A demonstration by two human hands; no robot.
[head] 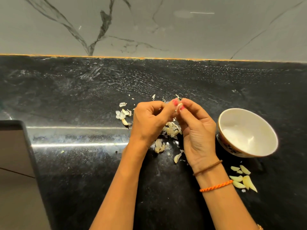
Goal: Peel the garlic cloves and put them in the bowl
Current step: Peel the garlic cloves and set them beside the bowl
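The black speckled countertop point(74, 100) carries a white bowl point(247, 131) at the right, peeled garlic cloves point(242, 179) just in front of it, and scattered papery skins point(123, 113) (some with unpeeled cloves point(172, 129) among them).

We see a pale clove point(179, 107) pinched above the counter, peeled cloves point(242, 178) near its front edge, and a white bowl point(265, 146), upright, beside them.

On the counter point(83, 97), the bowl point(245, 130) stands right of the garlic skins point(171, 129), peeled cloves point(242, 180) lying before it.
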